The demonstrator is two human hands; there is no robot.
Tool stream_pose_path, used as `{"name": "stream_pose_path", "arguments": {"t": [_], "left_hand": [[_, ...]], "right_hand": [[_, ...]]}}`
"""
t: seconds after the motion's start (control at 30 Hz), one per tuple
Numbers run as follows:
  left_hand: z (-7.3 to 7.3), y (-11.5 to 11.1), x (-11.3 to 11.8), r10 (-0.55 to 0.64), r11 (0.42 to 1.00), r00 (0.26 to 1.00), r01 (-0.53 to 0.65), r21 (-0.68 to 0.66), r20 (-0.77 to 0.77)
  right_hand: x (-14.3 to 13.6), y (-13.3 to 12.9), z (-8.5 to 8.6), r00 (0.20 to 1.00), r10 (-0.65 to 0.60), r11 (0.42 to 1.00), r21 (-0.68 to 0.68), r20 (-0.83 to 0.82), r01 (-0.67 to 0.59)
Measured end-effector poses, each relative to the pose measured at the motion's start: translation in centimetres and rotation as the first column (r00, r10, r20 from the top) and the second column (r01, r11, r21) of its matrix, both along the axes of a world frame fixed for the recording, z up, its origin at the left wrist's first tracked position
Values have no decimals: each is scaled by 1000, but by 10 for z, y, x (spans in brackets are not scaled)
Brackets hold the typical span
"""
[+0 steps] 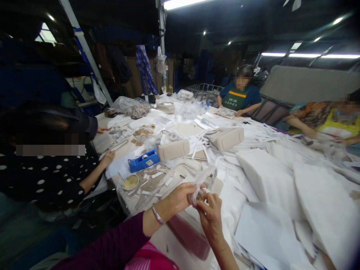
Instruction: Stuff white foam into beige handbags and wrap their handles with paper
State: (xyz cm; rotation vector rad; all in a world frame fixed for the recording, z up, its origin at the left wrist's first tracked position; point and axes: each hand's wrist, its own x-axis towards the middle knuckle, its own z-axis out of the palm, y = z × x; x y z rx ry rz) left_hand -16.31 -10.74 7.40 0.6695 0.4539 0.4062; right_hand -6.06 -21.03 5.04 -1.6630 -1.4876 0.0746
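Observation:
Clear plastic wrap [194, 195] is bunched between my two hands, with a small metallic piece showing inside it. My left hand [181, 197], a silver bracelet at its wrist, pinches the wrap from the left. From the right, my right hand [210, 212] has its fingertips closed on the same wrap. Below the hands lies a bag with a dark reddish side [188, 234], partly hidden by my forearms. Just beyond them, a pale bag part with metal hardware [209, 178] is under plastic.
A blue tape dispenser [144, 161], a round yellowish tin [131, 182] and beige bags [174, 150] stand ahead. White sheets [270, 183] cover the right. A person in polka dots [56, 176] sits left; two people work across the table [123, 197].

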Motion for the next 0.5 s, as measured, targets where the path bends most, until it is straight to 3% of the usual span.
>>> {"name": "stream_pose_path", "arguments": {"t": [0.07,0.13,0.23,0.3,0.4,0.5], "left_hand": [[-9,-7,7,85,996,996,-84,25,-37],[-14,-16,15,176,981,980,-167,99,-88],[-12,-20,25,215,966,972,-197,167,-98],[-8,-13,31,177,977,979,-161,142,-104],[-9,3,41,41,998,990,-34,61,-133],[-22,5,49,81,988,979,-54,148,-185]], "right_hand": [[2,0,-4,999,-32,998,-56,-19,31],[1,1,-7,977,-108,984,-160,-186,78],[0,5,-9,868,-211,961,-260,-449,99],[2,7,-11,871,-171,979,-179,-461,98],[9,7,-20,945,-92,996,-46,-315,82],[13,8,-29,907,-155,986,-122,-391,116]]}}
